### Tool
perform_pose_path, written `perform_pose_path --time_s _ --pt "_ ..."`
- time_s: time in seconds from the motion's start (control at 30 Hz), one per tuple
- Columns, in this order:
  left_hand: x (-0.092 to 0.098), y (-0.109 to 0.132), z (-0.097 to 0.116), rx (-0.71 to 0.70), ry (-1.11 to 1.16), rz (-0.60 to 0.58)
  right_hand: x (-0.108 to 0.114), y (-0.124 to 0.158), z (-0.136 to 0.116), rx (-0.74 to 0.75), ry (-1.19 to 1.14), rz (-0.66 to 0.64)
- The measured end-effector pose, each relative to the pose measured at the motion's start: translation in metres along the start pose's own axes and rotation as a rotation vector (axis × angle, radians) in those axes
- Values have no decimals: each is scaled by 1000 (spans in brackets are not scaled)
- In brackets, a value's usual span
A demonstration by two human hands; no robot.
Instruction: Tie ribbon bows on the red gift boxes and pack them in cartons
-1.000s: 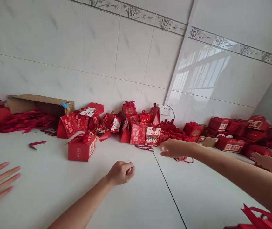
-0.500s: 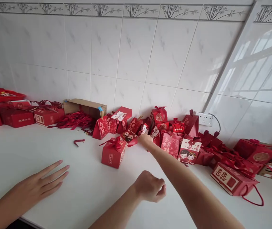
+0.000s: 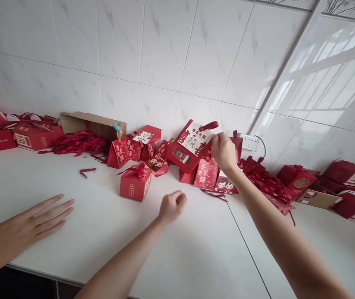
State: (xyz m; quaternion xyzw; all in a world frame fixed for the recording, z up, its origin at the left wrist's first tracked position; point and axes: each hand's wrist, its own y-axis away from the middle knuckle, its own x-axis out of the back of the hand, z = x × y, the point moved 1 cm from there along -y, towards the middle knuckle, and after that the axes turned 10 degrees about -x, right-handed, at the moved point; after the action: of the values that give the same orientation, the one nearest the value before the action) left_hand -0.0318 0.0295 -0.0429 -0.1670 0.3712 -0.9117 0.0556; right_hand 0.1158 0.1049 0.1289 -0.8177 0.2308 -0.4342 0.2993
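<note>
**Position.** The red gift box is held clear of the bench, above the heap of red boxes along the tiled wall. It sits at 12 o'clock from the left hand and at 9 o'clock from the right hand.

**Grip state.** The fingers of the right hand are closed on the box's upper right edge, just below the ribbon handle. The left hand is curled into a loose fist low over the bench. Nothing shows in it.

**Orientation.** The box is tilted. Its long axis runs from 7 o'clock to 1 o'clock. The white printed label and the handle are at the 1 o'clock end, and the small clear window is toward 7 o'clock. The broad printed face is turned to the camera.

**Handling.**
- The box is probably thin card: light, fairly stiff along the folds, and easy to crush on the broad faces.
- The window film is likely to dent, so keep pressure off it.
- Take hold at a folded edge or corner. The handle would probably also carry the box.
- The card looks smooth, so a pinch across both faces should hold it better than a fingertip grip on one face.

**Surroundings.**
- A small box with a bow stands at 10 o'clock from the left hand.
- A brown carton lies on its side at the wall, with loose red ribbons in front of it.
- A wall socket is at 3 o'clock from the right hand.
- Another person's hand lies flat on the bench at 9 o'clock, well apart from the box.
</note>
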Motion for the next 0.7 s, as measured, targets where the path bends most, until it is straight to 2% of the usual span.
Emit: perform_pose_path --time_s 0.07,0.13,0.2,0.3,0.37,0.47,0.6,0.7 --pt "5 -5 -5 77 51 96 26 29 16 129 -184 167" --pt "10 -10 -8 128 95 171 40 62 31 213 -283 225" --pt "14 -14 -8 158 131 219 41 94 44 299 -321 181" --pt "14 -17 -4 177 179 245 25 134 62 395 -372 -23" --pt "12 -17 0 172 216 223 13 154 75 298 -419 -105" --pt "8 -15 10 155 263 158 4 170 90 117 -445 -97" --pt "9 -13 23 53 306 59 7 176 94 147 -452 -142" --pt "12 -13 35 -53 300 -69 10 175 89 162 -468 -150"
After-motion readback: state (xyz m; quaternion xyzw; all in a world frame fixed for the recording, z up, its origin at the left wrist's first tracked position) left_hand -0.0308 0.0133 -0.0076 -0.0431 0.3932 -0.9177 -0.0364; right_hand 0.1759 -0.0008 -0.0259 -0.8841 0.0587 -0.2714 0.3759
